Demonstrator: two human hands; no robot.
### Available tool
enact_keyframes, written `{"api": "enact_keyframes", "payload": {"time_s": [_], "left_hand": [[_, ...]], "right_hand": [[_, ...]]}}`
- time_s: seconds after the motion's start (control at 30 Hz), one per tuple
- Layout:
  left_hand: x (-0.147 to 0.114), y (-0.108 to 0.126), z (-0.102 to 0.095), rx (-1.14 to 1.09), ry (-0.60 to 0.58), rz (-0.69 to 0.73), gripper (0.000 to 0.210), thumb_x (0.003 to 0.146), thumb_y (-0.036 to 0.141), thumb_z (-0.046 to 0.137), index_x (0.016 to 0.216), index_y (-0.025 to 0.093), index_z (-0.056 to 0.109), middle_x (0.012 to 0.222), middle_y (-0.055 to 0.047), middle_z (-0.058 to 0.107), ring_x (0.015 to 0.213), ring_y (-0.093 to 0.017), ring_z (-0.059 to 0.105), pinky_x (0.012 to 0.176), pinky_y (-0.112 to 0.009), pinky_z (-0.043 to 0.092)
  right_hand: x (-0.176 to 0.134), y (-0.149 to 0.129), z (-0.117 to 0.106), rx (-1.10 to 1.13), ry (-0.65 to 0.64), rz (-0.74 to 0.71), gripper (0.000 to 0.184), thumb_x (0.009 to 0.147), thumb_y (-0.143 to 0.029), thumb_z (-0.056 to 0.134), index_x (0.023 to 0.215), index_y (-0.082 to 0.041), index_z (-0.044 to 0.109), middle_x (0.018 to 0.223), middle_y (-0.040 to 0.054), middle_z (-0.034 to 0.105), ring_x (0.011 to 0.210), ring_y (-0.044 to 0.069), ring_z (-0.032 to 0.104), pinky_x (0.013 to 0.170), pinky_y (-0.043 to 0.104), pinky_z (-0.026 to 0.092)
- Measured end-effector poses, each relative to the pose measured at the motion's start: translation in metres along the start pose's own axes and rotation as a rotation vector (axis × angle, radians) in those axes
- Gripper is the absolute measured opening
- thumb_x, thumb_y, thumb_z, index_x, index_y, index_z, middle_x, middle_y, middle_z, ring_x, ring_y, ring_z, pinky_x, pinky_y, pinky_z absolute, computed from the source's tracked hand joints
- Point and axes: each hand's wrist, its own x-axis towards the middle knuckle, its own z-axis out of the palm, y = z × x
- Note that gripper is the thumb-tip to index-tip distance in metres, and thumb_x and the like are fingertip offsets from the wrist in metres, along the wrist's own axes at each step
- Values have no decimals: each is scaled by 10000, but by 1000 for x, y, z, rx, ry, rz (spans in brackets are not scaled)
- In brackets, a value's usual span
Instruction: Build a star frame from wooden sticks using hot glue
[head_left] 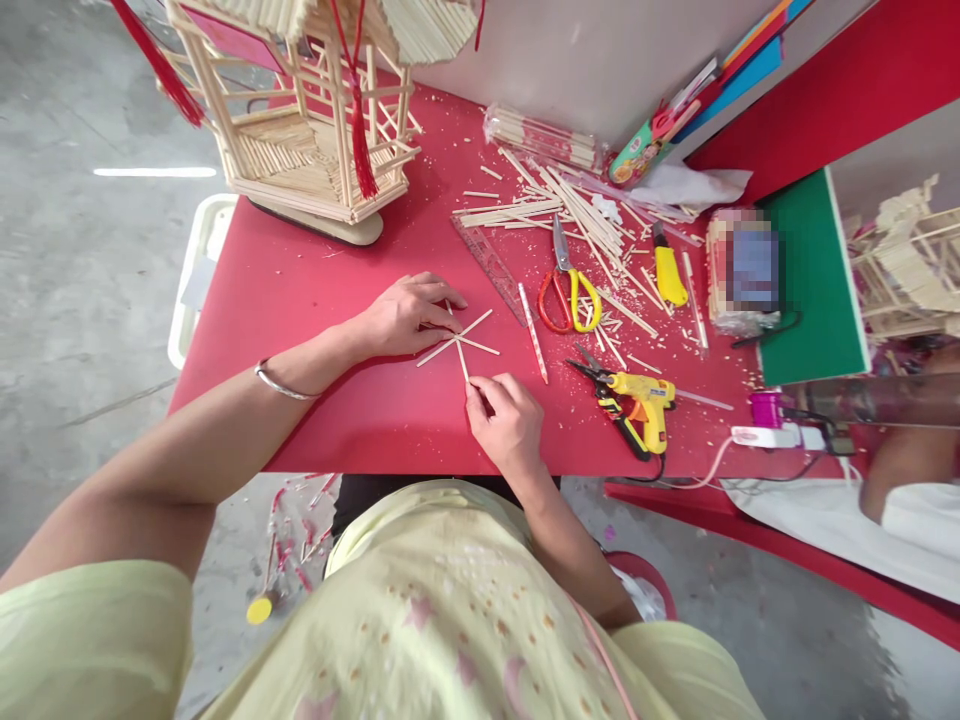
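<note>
I have grey concrete floor (105,260) all round, then the smooth red tabletop (337,420) against a pale wall (517,60). Pale wooden-stick pavilion with red tassels (292,155) takes up the far left end. White plastic tray (180,340) by the left edge, contents unclear to me. Red round bin (669,598) below, whitish plastic bag (639,592) inside. Clear plastic packet (544,135) at the back: bundled pale sticks. Green patterned tube (634,155) beside it, red-handled items poking out.

Left hand (411,312): half curled, palm down, fingertips at the star's centre; can't tell if it grips. Right hand (506,415): thumb and forefinger pinched on the near stick end. The star of thin pale wooden sticks (457,337) lies on the tabletop between both hands. Yellow-and-red-handled metal scissors (568,290) to its right, wood crumbs around.
</note>
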Motion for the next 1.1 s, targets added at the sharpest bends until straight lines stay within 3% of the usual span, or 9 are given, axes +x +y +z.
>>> {"api": "enact_keyframes", "payload": {"time_s": [0.4, 0.6, 0.8, 1.1], "left_hand": [[0, 0, 0, 11, -19, -5, 377, 1033, 521, 569, 1000, 281, 858, 1255, -101, 768, 1121, -254, 679, 1000, -403, 505], [0, -1, 0, 23, -25, -5, 403, 1037, 527, 550, 1007, 278, 864, 1258, -101, 769, 1125, -256, 682, 1008, -410, 516], [-2, -3, 2, 22, -17, -3, 389, 1035, 526, 555, 1024, 289, 863, 1261, -100, 765, 1138, -261, 678, 1023, -419, 515], [-3, -4, 3, 36, -16, -2, 400, 1037, 543, 546, 1038, 297, 862, 1261, -94, 763, 1147, -259, 676, 1026, -416, 508]], "right_hand": [[2, -5, 4, -7, 29, 80, 166, 997, -375, 676, 958, -229, 744, 865, 30, 713, 724, 142, 652, 720, 263, 500], [2, -7, 4, -31, 27, 95, 122, 988, -266, 626, 948, -230, 735, 870, 28, 710, 725, 141, 648, 727, 264, 494], [2, -8, 4, -67, 40, 82, 235, 1013, -446, 669, 954, -228, 730, 855, 29, 706, 743, 151, 655, 721, 271, 474], [7, -9, 9, -139, 30, 108, 141, 978, -269, 645, 841, -238, 664, 805, 7, 693, 739, 155, 631, 678, 283, 404]]}}
